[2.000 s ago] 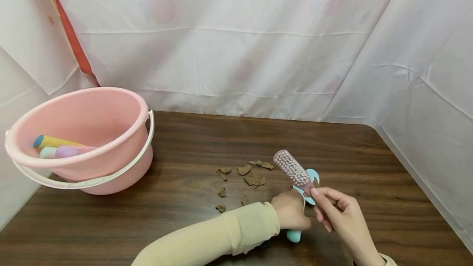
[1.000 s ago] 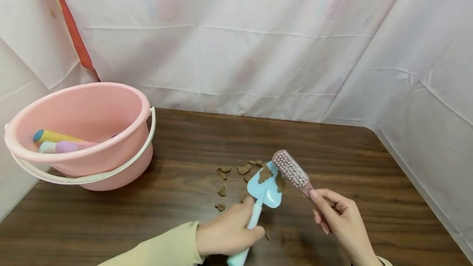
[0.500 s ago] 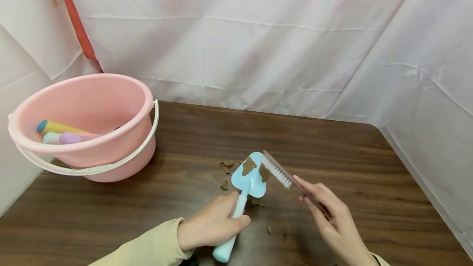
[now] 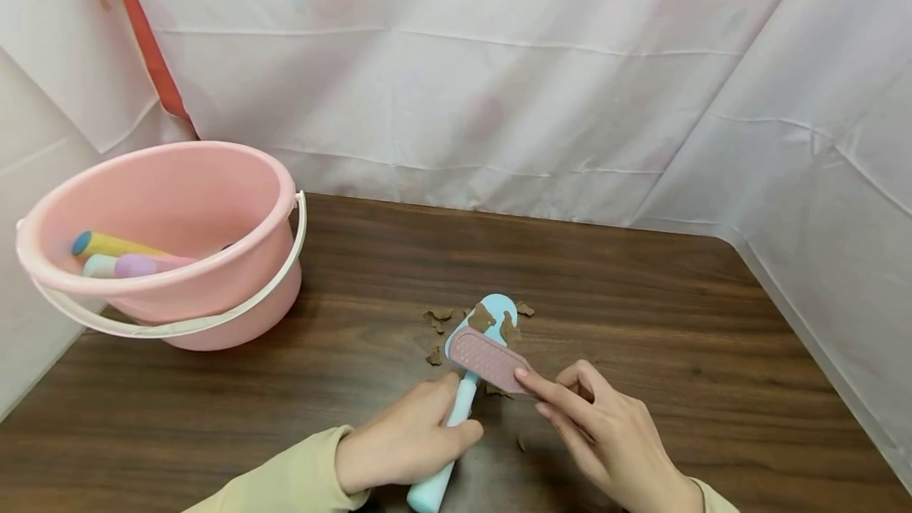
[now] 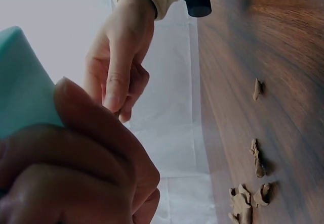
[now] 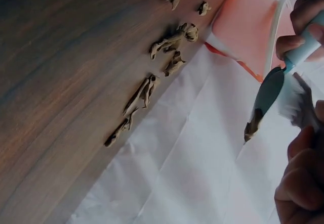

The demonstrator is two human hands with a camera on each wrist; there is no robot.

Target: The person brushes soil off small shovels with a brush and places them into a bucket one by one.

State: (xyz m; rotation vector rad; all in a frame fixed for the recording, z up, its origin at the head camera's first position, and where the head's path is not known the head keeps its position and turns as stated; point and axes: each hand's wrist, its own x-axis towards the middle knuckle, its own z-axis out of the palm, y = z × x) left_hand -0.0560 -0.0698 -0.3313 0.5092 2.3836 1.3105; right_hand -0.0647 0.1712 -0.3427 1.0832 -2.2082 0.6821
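Note:
My left hand (image 4: 409,430) grips the pale blue handle of a small shovel (image 4: 502,308); its heart-shaped blade points away from me. Two thin, crinkled brown flakes (image 4: 481,318) lie on the blade. From the right, my right hand (image 4: 606,434) pinches a pink brush (image 4: 488,359), back up, lying across the lower blade in the head view. The white bristles show blurred beside the shovel blade (image 6: 268,92) in the right wrist view. More brown flakes (image 4: 435,356) lie on the table around the shovel; several flakes (image 6: 172,42) show in the right wrist view.
A pink bucket (image 4: 274,307) with a white handle stands at the left. Inside it lie a yellow, blue-ended handle (image 4: 117,247) and other pastel handles (image 4: 135,265). The dark wooden table (image 4: 641,283) meets pale curtains (image 4: 456,101) behind and at the right.
The shovel moved left from the right side, carrying flakes on its blade. My right hand turned the brush from bristles up to bristles down and brought it left over the blade.

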